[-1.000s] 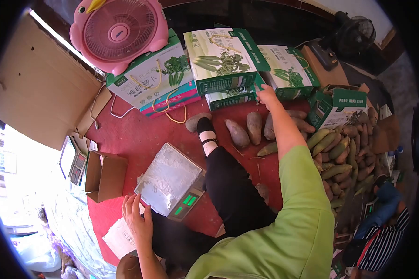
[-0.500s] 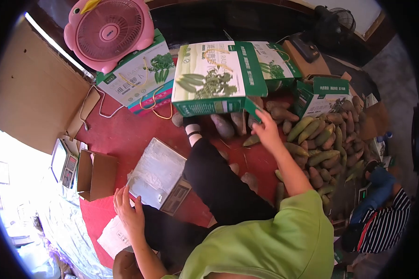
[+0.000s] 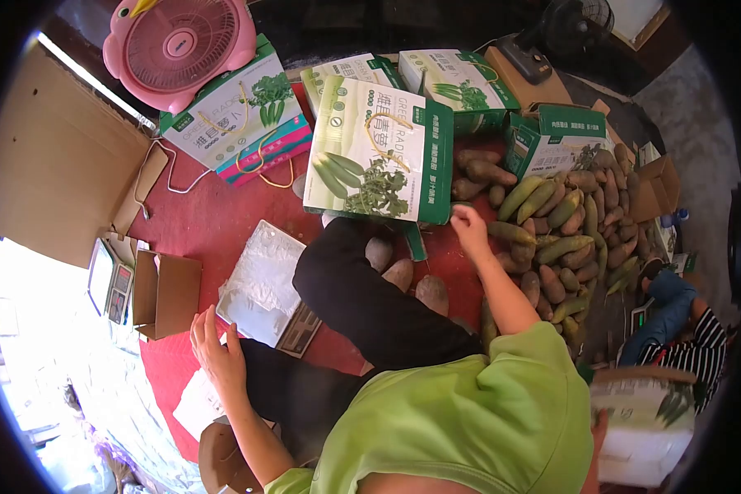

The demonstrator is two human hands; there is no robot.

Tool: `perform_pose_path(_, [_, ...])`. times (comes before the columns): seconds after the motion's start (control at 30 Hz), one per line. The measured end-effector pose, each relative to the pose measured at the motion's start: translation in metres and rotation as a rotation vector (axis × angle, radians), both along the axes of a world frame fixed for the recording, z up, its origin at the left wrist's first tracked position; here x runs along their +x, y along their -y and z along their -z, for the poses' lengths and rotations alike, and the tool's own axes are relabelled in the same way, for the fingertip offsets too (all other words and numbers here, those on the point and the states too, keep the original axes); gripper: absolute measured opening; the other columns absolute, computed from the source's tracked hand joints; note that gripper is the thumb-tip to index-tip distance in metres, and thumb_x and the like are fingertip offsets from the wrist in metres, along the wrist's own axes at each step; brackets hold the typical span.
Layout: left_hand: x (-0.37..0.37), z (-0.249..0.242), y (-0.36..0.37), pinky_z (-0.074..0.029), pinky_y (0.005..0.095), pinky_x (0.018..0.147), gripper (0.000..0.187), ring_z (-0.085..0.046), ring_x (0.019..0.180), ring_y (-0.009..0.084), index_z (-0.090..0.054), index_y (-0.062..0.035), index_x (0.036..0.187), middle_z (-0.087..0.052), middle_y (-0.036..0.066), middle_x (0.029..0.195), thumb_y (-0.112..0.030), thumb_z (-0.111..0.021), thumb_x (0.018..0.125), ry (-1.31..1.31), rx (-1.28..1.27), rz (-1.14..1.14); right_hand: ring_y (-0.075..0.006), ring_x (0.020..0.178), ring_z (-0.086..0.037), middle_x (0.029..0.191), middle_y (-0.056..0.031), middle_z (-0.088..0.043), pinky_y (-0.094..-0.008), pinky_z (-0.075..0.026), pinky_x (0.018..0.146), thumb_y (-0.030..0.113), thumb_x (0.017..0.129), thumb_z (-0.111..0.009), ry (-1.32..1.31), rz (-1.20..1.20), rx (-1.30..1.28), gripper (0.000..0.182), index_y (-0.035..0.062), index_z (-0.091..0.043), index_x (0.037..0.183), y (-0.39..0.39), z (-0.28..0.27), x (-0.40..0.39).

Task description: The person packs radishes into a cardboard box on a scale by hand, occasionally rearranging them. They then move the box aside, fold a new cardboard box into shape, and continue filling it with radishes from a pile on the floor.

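Observation:
A white-and-green radish gift box [image 3: 370, 148] with yellow cord handles sits beyond my bent leg, its lid toward me. A green flap [image 3: 416, 243] hangs from its near side. My right hand [image 3: 472, 233] is at the box's near right corner, fingers curled against the edge; the fingertips are partly hidden. My left hand [image 3: 220, 354] rests by my left knee, fingers apart and holding nothing. Beside it lies a plastic-wrapped scale [image 3: 262, 276]. Right of the box, green radishes [image 3: 564, 210] and brownish-red roots [image 3: 486, 171] lie heaped.
More radish boxes [image 3: 457, 78] stand behind, and a pink fan [image 3: 181, 49] is at far left. An open brown carton [image 3: 169, 292] and another scale [image 3: 111, 284] stand left. At right, a person in a striped top [image 3: 692, 358] is near a pale carton [image 3: 646, 428].
The radish box has come toward me and turned, uncovering another box behind it. My right hand has moved nearer with it. A pale carton has appeared at lower right. My left hand stays put.

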State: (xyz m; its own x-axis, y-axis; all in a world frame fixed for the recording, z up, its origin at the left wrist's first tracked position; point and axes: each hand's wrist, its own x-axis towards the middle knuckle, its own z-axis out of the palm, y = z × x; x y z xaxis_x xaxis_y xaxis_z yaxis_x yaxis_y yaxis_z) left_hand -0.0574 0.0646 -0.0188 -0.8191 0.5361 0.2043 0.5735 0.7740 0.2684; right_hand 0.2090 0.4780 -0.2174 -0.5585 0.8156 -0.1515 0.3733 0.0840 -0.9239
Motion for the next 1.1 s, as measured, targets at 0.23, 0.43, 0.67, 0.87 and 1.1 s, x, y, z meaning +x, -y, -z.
perform_pose_path(0.23, [-0.001,0.001,0.003,-0.036,0.0470,0.101,0.045,-0.046,0.121,0.0368,-0.054,-0.0046,0.124,-0.055,0.014,0.121,-0.012,-0.064,0.081,-0.011,-0.002,-0.003,-0.0265,0.121,-0.045,0.133,-0.0088,-0.050,-0.0433,-0.042,0.090,0.048,0.088,-0.058,0.046,0.451,-0.549,0.060,0.0129,-0.044,0.134,-0.036,0.034,-0.027])
perform_pose_path(0.43, [0.000,0.000,0.002,-0.037,0.0464,0.099,0.046,-0.048,0.118,0.0355,-0.054,-0.0048,0.125,-0.054,0.015,0.122,-0.013,-0.065,0.081,0.014,-0.005,-0.025,-0.0222,0.108,-0.053,0.119,-0.0042,-0.058,-0.0403,-0.043,0.087,0.055,0.090,-0.051,-0.316,0.394,-0.825,0.052,0.0137,-0.053,0.122,-0.036,0.029,-0.038])
perform_pose_path(0.67, [-0.003,0.002,0.000,-0.037,0.0450,0.099,0.046,-0.049,0.117,0.0347,-0.054,-0.0050,0.125,-0.054,0.015,0.122,-0.013,-0.065,0.081,0.036,0.024,-0.036,-0.0222,0.103,-0.059,0.114,-0.0049,-0.063,-0.0390,-0.049,0.087,0.053,0.091,-0.052,-0.802,0.141,-1.051,0.052,0.0098,-0.056,0.120,-0.019,-0.013,-0.067])
perform_pose_path(0.87, [0.002,-0.004,-0.004,-0.039,0.0444,0.098,0.045,-0.050,0.115,0.0347,-0.055,-0.0043,0.124,-0.054,0.015,0.123,-0.012,-0.065,0.081,0.046,0.020,-0.067,-0.0209,0.095,-0.063,0.110,-0.0080,-0.065,-0.0334,-0.051,0.083,0.025,0.088,-0.066,-0.519,0.099,-0.871,0.037,0.0018,-0.059,0.117,-0.015,-0.023,-0.107])
perform_pose_path(1.1, [-0.002,-0.002,0.002,-0.039,0.0440,0.097,0.046,-0.050,0.116,0.0349,-0.055,-0.0041,0.124,-0.054,0.016,0.123,-0.013,-0.067,0.080,0.076,0.056,-0.076,-0.0169,0.089,-0.062,0.103,-0.0074,-0.066,-0.0313,-0.049,0.080,0.013,0.088,-0.063,-0.361,-0.016,-0.420,0.026,-0.0015,-0.062,0.110,-0.021,-0.107,-0.138])
